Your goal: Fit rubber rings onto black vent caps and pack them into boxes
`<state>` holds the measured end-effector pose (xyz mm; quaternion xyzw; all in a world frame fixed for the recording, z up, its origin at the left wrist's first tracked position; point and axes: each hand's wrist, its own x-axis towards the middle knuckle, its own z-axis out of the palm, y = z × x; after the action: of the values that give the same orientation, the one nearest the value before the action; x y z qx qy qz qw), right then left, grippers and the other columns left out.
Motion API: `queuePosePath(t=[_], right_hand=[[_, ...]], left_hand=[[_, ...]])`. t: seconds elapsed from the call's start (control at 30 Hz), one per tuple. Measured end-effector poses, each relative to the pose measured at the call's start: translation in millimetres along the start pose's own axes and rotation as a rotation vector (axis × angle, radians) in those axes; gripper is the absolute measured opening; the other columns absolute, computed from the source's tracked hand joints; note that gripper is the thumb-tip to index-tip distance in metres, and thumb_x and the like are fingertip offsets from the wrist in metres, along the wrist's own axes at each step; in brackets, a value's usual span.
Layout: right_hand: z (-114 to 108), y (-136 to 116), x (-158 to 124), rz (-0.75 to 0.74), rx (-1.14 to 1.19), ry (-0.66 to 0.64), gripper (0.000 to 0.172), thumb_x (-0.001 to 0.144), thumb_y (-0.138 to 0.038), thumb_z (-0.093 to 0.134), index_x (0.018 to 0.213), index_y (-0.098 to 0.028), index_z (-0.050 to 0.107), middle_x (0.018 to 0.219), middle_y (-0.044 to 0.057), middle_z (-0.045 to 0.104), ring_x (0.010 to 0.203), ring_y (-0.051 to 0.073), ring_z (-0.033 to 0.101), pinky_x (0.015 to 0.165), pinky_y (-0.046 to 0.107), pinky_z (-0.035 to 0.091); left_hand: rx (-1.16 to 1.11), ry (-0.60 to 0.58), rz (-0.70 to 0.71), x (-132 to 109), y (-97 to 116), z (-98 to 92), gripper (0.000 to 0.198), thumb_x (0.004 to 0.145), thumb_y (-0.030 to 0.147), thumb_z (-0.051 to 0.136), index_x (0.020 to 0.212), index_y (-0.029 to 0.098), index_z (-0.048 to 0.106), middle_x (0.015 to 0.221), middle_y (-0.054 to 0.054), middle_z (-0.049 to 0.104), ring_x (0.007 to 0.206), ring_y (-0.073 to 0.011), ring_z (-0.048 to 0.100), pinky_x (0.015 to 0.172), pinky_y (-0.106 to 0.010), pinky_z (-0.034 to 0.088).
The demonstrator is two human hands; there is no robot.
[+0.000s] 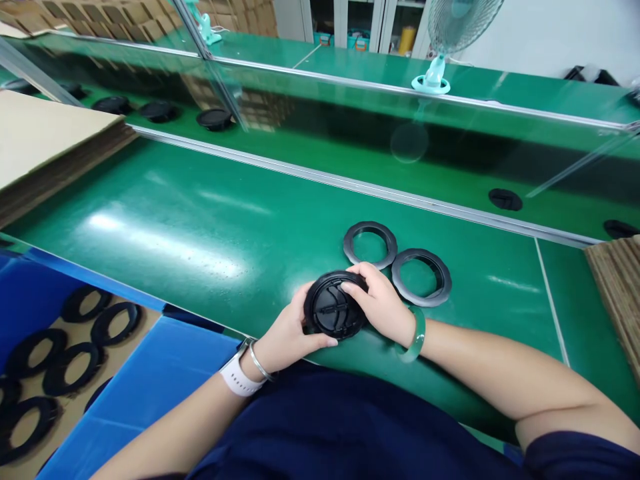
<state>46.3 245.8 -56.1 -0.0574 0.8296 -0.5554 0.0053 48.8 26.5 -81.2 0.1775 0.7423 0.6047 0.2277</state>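
A round black plastic part (334,308) with raised ribs on its face is held between both hands above the green bench, near its front edge. My left hand (290,333) grips its left and lower rim, thumb along the bottom. Wrapped round the right side is my right hand (377,300), its thumb lying on the upper face; some of its fingers are hidden behind the part. Just beyond my right hand lie two black rings, one farther back (370,245) and one to the right (421,277), touching or nearly so.
At lower left a blue box (135,393) contains several black rings (74,368) on cardboard. Cardboard stacks stand at left (55,143) and right (617,287). A metal rail (300,172) borders the bench; behind it a green belt (320,150) carries black round parts (214,119). A fan (433,77) stands beyond.
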Motion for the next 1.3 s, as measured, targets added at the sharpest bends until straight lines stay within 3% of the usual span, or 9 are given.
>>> queuePosePath(t=[0.23,0.43,0.53,0.63,0.73,1.1,1.2,1.3], right_hand=[[6,2,0,0.057,0.024,0.025,0.010,0.088,-0.023,0.067,0.090,-0.019,0.058,0.094,0.002,0.060,0.092,0.021,0.056,0.085,0.036,0.044],[10,3,2,0.097,-0.003,0.061,0.011,0.086,-0.020,0.067,0.086,-0.019,0.056,0.090,0.001,0.060,0.090,0.021,0.056,0.083,0.036,0.043],[4,-1,2,0.122,0.052,-0.045,0.013,0.088,-0.025,0.068,0.090,-0.019,0.057,0.090,0.001,0.062,0.087,0.021,0.058,0.080,0.035,0.045],[-5,-4,1,0.114,0.148,-0.236,0.034,0.081,-0.030,0.080,0.105,-0.019,0.059,0.103,0.002,0.064,0.097,0.022,0.061,0.084,0.035,0.047],[-10,-5,2,0.112,0.158,-0.315,0.044,0.075,-0.026,0.086,0.110,-0.019,0.060,0.111,0.004,0.064,0.104,0.024,0.060,0.087,0.035,0.048],[-1,-13,2,0.086,-0.016,-0.222,0.041,0.073,-0.013,0.086,0.103,-0.020,0.060,0.102,0.001,0.067,0.096,0.022,0.063,0.084,0.036,0.048],[-5,-15,3,0.061,0.047,-0.206,0.040,0.071,-0.017,0.088,0.102,-0.020,0.062,0.100,0.001,0.068,0.094,0.023,0.064,0.084,0.038,0.050],[-27,-19,13,0.023,0.263,-0.111,0.040,0.072,-0.026,0.088,0.104,-0.020,0.064,0.104,0.002,0.068,0.098,0.025,0.064,0.090,0.040,0.051]], left_hand=[[0.076,-0.007,0.058,0,-2,-2.5,0.100,0.064,0.047,0.089,0.143,0.022,0.033,0.141,-0.016,0.049,0.130,-0.0365,0.051,0.112,-0.053,0.041],[0.127,0.018,0.044,2,7,-0.3,0.068,0.085,0.045,0.072,0.139,0.022,0.039,0.133,-0.012,0.055,0.122,-0.0291,0.055,0.107,-0.044,0.044],[0.136,0.078,0.019,3,12,2.4,0.050,0.091,0.043,0.065,0.132,0.022,0.046,0.125,-0.008,0.059,0.116,-0.0254,0.058,0.103,-0.040,0.046],[0.108,0.097,0.005,3,14,4.0,0.042,0.092,0.042,0.063,0.127,0.023,0.049,0.121,-0.006,0.061,0.113,-0.0236,0.059,0.100,-0.037,0.047],[0.112,0.090,-0.002,3,14,3.8,0.041,0.092,0.042,0.063,0.126,0.023,0.050,0.120,-0.005,0.062,0.111,-0.0231,0.059,0.098,-0.036,0.047],[0.146,0.093,-0.034,3,11,3.5,0.041,0.093,0.042,0.060,0.127,0.022,0.048,0.122,-0.006,0.062,0.116,-0.0252,0.057,0.103,-0.039,0.044],[0.088,0.092,-0.024,7,11,-1.0,0.042,0.093,0.045,0.059,0.126,0.022,0.051,0.123,-0.007,0.063,0.120,-0.0275,0.056,0.103,-0.041,0.045],[-0.096,0.088,0.001,22,22,-8.6,0.047,0.098,0.054,0.042,0.129,0.020,0.050,0.114,-0.010,0.067,0.107,-0.0287,0.064,0.088,-0.041,0.054]])
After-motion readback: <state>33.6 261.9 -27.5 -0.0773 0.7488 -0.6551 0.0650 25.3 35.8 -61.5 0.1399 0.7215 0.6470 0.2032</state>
